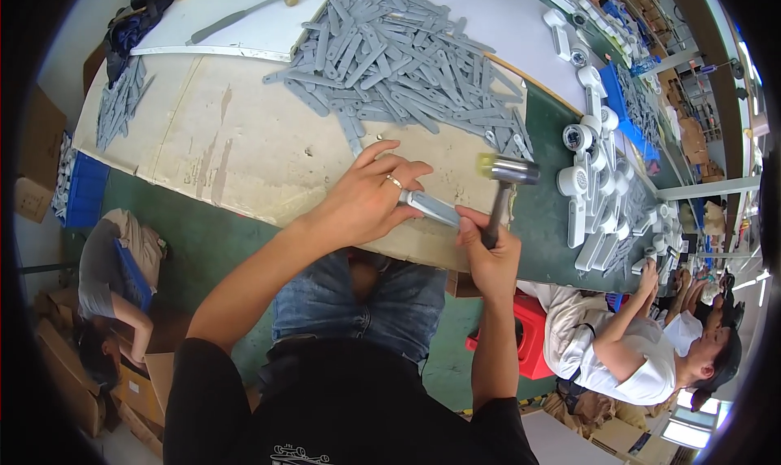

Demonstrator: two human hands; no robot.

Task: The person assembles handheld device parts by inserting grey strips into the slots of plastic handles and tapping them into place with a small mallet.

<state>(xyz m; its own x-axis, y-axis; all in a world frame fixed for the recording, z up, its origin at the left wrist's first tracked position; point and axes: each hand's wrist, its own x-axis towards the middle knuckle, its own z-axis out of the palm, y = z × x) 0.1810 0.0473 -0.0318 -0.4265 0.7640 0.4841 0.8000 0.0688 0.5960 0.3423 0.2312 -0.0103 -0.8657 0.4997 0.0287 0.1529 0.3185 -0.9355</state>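
Observation:
Between my hands, over the table's near edge, is a white handle-shaped part with a grey strip (435,208) along its top. My left hand (362,200), a ring on one finger, pinches its left end, with some fingers raised. My right hand (492,257) grips a hammer (512,170) upright, its metal head with a yellowish face pointing left. The right thumb and forefinger also touch the strip's right end. A large pile of grey plastic strips (390,66) lies just beyond my hands on the cardboard-covered table (268,160).
A second mallet (244,14) rests on a white board at the back left. Near it is a small heap of strips (122,103). White round-headed parts (573,182) and a blue bin (626,115) line the right. A co-worker (626,351) sits right by a red stool (533,343).

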